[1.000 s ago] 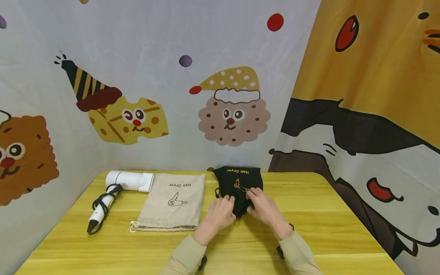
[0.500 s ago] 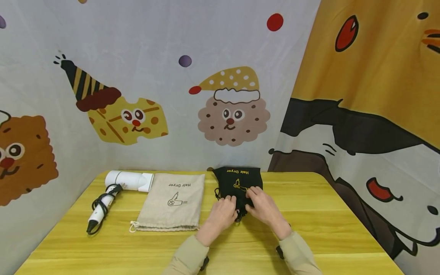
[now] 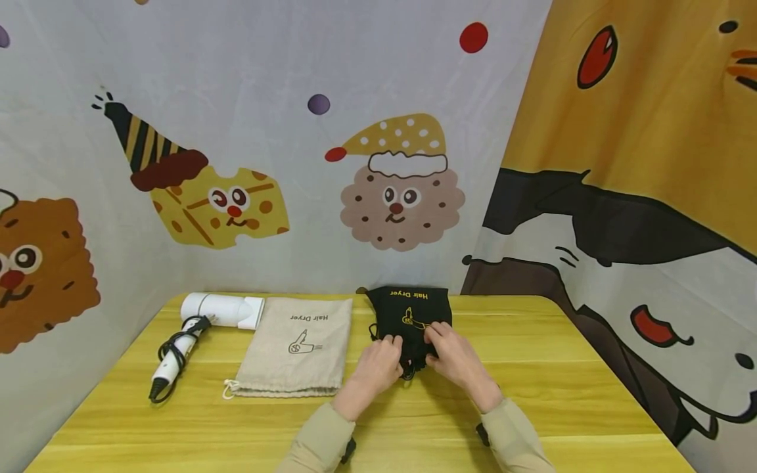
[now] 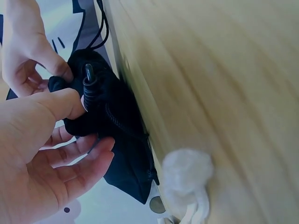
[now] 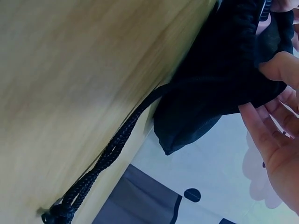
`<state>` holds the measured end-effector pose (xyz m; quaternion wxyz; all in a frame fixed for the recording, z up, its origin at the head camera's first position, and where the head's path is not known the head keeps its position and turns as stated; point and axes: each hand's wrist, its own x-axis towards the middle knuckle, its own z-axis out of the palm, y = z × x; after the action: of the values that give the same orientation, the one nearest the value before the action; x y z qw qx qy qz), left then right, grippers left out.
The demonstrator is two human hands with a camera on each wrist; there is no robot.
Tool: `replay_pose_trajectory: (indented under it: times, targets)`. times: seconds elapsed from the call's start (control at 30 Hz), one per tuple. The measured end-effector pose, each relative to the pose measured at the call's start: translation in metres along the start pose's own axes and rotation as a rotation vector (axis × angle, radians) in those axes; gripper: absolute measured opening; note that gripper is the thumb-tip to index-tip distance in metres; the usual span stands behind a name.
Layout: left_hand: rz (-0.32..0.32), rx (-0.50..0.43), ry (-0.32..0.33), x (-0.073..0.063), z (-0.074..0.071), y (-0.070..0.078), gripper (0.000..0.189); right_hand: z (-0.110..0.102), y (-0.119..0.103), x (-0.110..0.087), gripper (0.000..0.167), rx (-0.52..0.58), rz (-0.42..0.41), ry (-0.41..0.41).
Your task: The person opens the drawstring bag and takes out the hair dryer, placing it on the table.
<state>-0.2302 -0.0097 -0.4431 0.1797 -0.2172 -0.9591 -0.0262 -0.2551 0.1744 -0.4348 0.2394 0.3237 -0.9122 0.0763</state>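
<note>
A black cloth drawstring bag [image 3: 428, 305] printed "Hair Dryer" lies at the back middle of the table, its mouth toward me. My left hand [image 3: 374, 368] holds the left side of the mouth, thumb at the rim and fingers beneath the cloth. On the other side, my right hand [image 3: 455, 358] pinches the rim between thumb and fingers. A dark ribbed piece with a shiny tip [image 4: 89, 73], perhaps a cord end, sticks out at the mouth in the left wrist view. What else the bag contains is hidden. A black drawstring [image 5: 114, 147] trails across the table in the right wrist view.
Left of the black bag lies a flat beige drawstring bag [image 3: 301, 348], also printed "Hair Dryer". Farther left, a white hair dryer [image 3: 227, 311] lies with its black cord [image 3: 171, 345] wound round the handle. A printed cloth [image 3: 296, 263] hangs behind the wooden table [image 3: 550, 368].
My left hand shifts slightly right, then back left, at the bag's mouth. The gathered cloth and dark loop there move a little. My right hand stays nearly in place.
</note>
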Motion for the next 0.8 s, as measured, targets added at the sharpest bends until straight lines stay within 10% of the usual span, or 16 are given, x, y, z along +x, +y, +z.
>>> replay_pose_trajectory:
  times: [0.8]
  targets:
    - [0.002,-0.017,-0.003,-0.0025,-0.0042,-0.0085,0.028,0.0004,0.0000,-0.0024,0.028,-0.001,0.038,-0.023]
